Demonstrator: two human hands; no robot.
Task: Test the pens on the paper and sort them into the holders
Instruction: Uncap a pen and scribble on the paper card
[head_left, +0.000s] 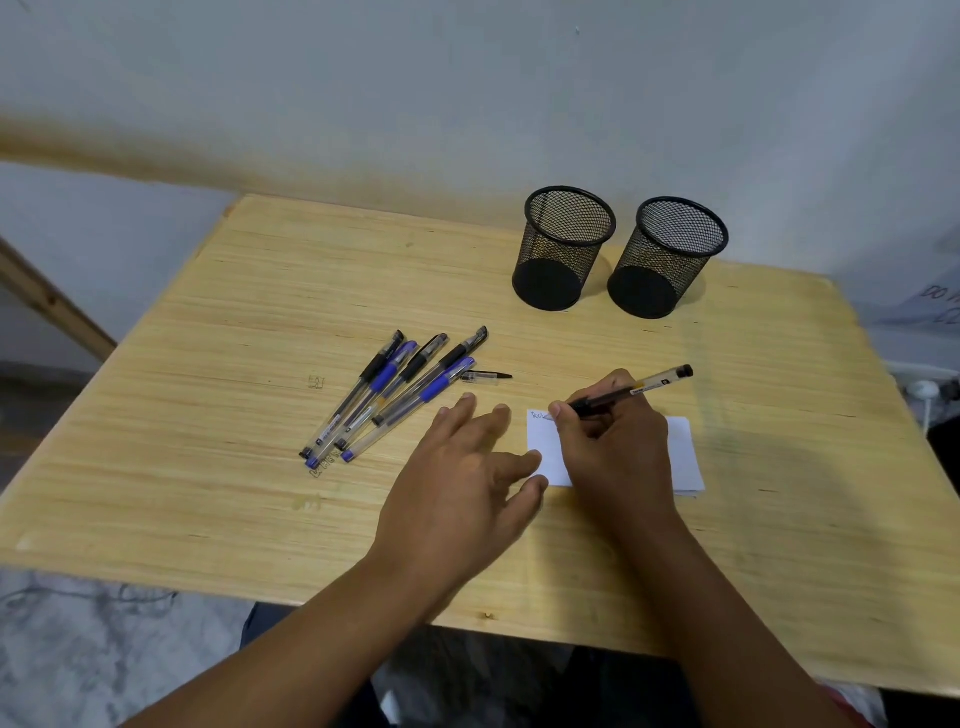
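Note:
My right hand (615, 441) grips a black pen (644, 387), its tip down on the top left corner of a small white paper (685, 452), where a short scribble shows. My left hand (462, 483) rests flat with fingers spread, its fingertips touching the paper's left edge. Several capped black and blue pens (395, 395) lie in a loose pile left of the paper. A loose pen cap (485, 376) lies beside the pile. Two black mesh holders, the left holder (563, 249) and the right holder (667, 257), stand upright at the back; both look empty.
The light wooden table (234, 364) stands against a pale wall. Its front edge runs just under my forearms. A wooden slat (52, 306) leans at the far left. White objects sit off the table's right edge.

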